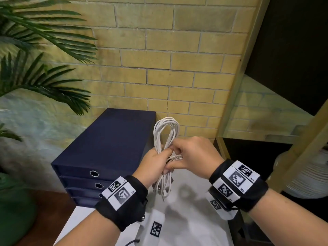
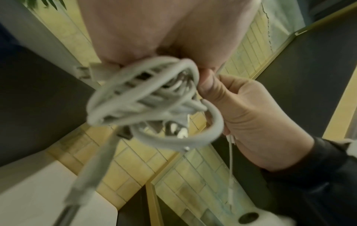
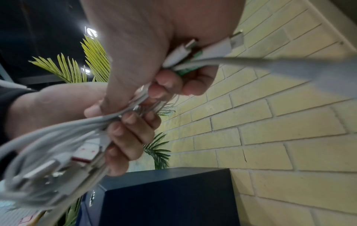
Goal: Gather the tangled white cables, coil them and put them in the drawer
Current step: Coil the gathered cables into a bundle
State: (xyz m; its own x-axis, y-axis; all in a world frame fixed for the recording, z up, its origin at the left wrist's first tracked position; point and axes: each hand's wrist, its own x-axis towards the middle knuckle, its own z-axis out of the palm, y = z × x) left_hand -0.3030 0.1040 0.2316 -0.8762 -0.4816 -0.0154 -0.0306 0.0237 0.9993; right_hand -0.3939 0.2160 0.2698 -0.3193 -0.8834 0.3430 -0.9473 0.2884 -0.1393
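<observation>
Cables (image 1: 166,137), looped into a white bundle, we grasp with left hand (image 1: 154,164) and right hand (image 1: 193,155) fingers, beside the navy drawer unit (image 1: 106,151).

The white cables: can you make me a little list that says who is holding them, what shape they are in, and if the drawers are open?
cables: white cables, looped into a long bundle, ends dangling below
left hand: left hand grips the bundle's middle
right hand: right hand pinches strands at the same spot
drawers: dark blue drawer unit to the left, visible drawers closed
table: white table under the hands
</observation>
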